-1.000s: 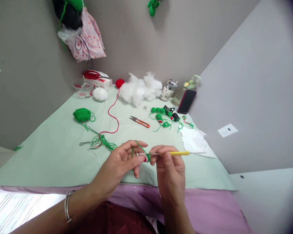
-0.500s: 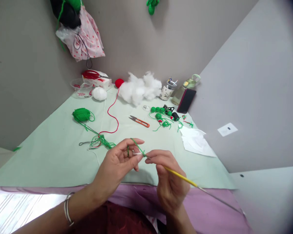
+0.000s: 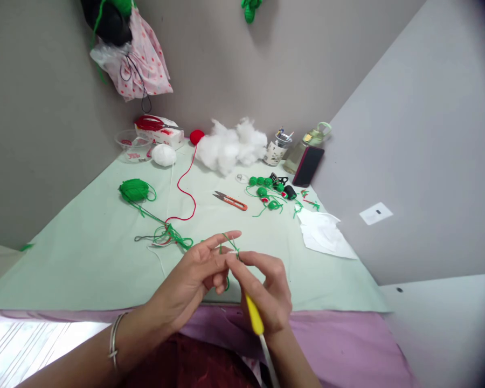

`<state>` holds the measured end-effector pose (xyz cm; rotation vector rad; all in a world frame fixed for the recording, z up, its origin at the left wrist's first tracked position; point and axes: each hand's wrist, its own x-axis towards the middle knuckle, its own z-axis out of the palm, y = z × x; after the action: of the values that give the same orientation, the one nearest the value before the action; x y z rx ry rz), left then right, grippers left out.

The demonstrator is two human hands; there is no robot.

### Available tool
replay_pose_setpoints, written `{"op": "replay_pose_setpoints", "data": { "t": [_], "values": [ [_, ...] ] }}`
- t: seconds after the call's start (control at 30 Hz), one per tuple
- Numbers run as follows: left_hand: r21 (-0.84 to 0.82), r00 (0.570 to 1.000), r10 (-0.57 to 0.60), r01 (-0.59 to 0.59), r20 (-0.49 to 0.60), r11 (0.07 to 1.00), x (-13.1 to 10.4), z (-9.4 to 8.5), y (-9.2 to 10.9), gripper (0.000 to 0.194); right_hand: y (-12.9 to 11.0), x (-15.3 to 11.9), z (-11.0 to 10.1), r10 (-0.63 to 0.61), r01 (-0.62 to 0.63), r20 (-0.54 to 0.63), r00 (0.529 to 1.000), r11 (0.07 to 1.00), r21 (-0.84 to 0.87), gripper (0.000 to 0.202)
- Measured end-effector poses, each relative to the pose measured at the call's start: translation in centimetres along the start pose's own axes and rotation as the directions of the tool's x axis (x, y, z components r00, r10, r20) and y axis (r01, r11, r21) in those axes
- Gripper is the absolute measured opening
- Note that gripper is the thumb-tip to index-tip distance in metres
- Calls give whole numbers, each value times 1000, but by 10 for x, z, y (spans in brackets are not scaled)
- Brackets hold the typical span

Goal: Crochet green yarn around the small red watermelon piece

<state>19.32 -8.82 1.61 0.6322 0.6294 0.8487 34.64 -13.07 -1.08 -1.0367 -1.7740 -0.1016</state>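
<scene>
My right hand (image 3: 264, 293) is closed around a crochet hook (image 3: 254, 315) with a yellow grip, its metal shaft pointing down toward me. In my left hand (image 3: 204, 269), thumb and fingers pinch a small green and white crochet piece (image 3: 235, 254), mostly hidden by the fingertips. Green yarn (image 3: 227, 237) passes over the raised left index finger to the piece. Both hands meet fingertip to fingertip above the front of the table. Left of them lies a tangle of green yarn (image 3: 173, 235), and farther back is the green yarn ball (image 3: 134, 189).
Orange thread snips (image 3: 231, 201) lie mid-table, beside small green balls (image 3: 262, 192) with yarn tails. White stuffing (image 3: 231, 146), a red yarn ball (image 3: 196, 137) and a white yarn ball (image 3: 164, 155) sit behind. A phone (image 3: 308, 166) leans on a bottle; white paper (image 3: 323, 231) lies at right.
The crochet hook has swung from pointing right to pointing down toward me as my right hand turned. My right fingertips have moved left, close against my left fingertips.
</scene>
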Motion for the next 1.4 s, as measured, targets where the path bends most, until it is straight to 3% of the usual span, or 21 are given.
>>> {"op": "replay_pose_setpoints", "data": {
  "t": [0.07, 0.13, 0.2, 0.3, 0.4, 0.47, 0.53, 0.6, 0.7, 0.77, 0.87, 1.0, 1.1, 1.17, 1.27, 1.4],
  "values": [
    [-46, 1000, -30, 30, 8, 998, 2, -3, 3, 43, 0, 5, -1, 175, -162, -50, 983, 968, 191, 31],
    [-22, 1000, 6, -6, -2, 1000, 2, -4, 6, 40, 0, 12, -2, 364, -307, -66, 929, 858, 412, 25],
    [43, 999, 51, -51, 10, 998, 1, -4, 6, 40, 0, 18, -1, 447, -362, -18, 894, 746, 560, 23],
    [155, 992, 124, -123, 3, 980, 0, 0, 2, 41, -1, 21, 3, 430, -375, 45, 902, 726, 576, 22],
    [211, 979, 196, -183, -45, 960, 0, 1, -1, 43, -3, 14, 6, 326, -304, 4, 945, 877, 373, 27],
    [167, 988, 154, -146, -33, 975, 2, 0, -2, 44, -3, 9, 5, 179, -172, -24, 983, 967, 187, 34],
    [73, 999, 47, -47, 3, 996, 4, -2, 0, 42, -2, 7, 3, 106, -101, -34, 994, 988, 113, 38],
    [-19, 1000, -21, 21, 8, 1000, 5, -4, 2, 37, -1, 9, -1, 221, -204, -64, 973, 956, 211, 31],
    [-52, 999, 13, -15, -32, 999, 5, -4, 6, 34, 0, 17, -3, 463, -385, -38, 886, 778, 497, 24],
    [14, 998, 64, -64, -24, 998, 4, -1, 6, 33, 0, 21, -1, 483, -405, 27, 875, 701, 587, 21],
    [125, 994, 113, -113, 0, 986, 2, 2, 4, 32, 0, 21, 2, 474, -419, 63, 878, 698, 581, 18],
    [186, 992, 128, -127, 5, 974, 1, 2, 2, 30, 5, 17, 1, 559, -470, 81, 825, 600, 647, 18],
    [213, 990, 140, -135, -6, 968, 1, 0, 3, 30, 6, 16, -2, 569, -484, 121, 814, 548, 682, 21],
    [240, 989, 146, -138, -16, 961, 1, -1, 3, 31, 4, 17, -4, 550, -469, 96, 830, 593, 654, 21],
    [271, 985, 173, -160, -24, 949, 1, -2, 3, 30, -1, 18, -8, 478, -426, 45, 877, 733, 531, 22],
    [302, 968, 246, -221, -44, 927, -1, -1, 0, 27, -5, 15, -10, 243, -242, 40, 969, 913, 327, 28]
  ]
}}
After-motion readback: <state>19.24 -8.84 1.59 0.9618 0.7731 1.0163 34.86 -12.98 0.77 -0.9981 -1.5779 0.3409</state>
